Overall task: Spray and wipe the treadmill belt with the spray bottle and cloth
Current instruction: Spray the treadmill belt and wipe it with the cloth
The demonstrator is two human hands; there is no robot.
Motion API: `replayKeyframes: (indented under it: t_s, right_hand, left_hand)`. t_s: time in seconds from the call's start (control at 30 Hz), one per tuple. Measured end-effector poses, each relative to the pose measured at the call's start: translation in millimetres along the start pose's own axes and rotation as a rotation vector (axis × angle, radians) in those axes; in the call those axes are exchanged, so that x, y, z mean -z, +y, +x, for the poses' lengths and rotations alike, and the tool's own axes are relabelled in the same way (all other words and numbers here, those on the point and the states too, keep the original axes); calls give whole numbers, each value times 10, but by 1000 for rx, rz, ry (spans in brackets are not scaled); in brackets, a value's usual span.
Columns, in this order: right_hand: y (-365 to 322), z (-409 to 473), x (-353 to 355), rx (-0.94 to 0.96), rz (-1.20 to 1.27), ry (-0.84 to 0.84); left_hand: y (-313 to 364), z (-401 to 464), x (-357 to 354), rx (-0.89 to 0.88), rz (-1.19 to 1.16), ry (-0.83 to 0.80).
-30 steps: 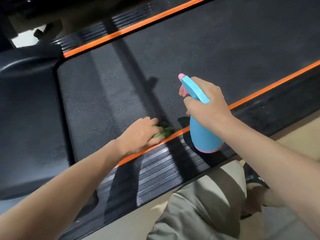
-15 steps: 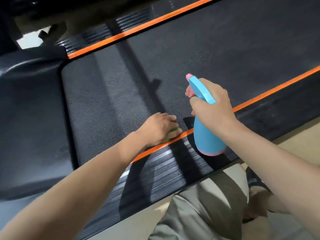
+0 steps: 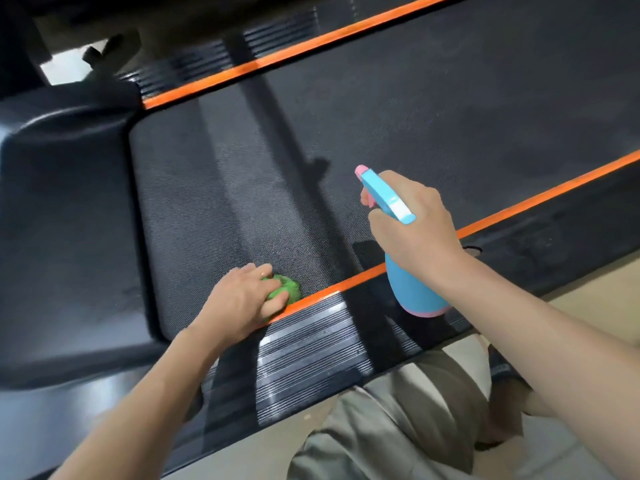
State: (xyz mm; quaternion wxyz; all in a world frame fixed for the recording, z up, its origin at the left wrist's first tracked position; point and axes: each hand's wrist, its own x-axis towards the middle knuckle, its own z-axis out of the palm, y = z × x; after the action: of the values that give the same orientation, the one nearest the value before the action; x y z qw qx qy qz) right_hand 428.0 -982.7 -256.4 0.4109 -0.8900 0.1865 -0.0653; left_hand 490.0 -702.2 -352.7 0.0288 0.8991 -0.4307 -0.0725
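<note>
Green cloth, soft and bunched, is yielding under my left hand gripping it at the belt's near edge; my right hand is wrapping the light plastic bottle's neck.

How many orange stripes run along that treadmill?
2: one orange stripe on the belt's far side, another orange stripe on the near side, passing behind the hands.

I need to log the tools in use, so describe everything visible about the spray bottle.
The spray bottle looks like smooth plastic: a light blue rounded body with a pink band round its base, a light blue spray head and a pink nozzle tip pointing up and left over the treadmill belt. The right hand grips its neck and holds it tilted in the air, its base over the ribbed side rail. Nothing else touches it. No spray is visible.
</note>
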Motion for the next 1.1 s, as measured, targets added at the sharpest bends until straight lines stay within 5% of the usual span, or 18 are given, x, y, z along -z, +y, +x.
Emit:
replayKeyframes:
  t_s: [0.13,0.3,0.43,0.6,0.93,1.1]
  right_hand:
    - [87,28,55,-11,100,34]
    - [175,34,142,-68,122,59]
    - [149,9,149,-46,56,34]
    - [140,44,140,-42,76,15]
    - [141,-35,112,40,88,50]
    - [63,-50,75,53,-6,-13]
  left_hand:
    - [507,736,23,-188,3,16]
    - [1005,1512,-116,-177,-52,22]
    - [614,965,-58,-154,-117,-8]
    - [153,58,47,76,-99,-1]
    - [1099,1436,-62,-61,-92,25]
    - [496,574,15,23,-62,-38]
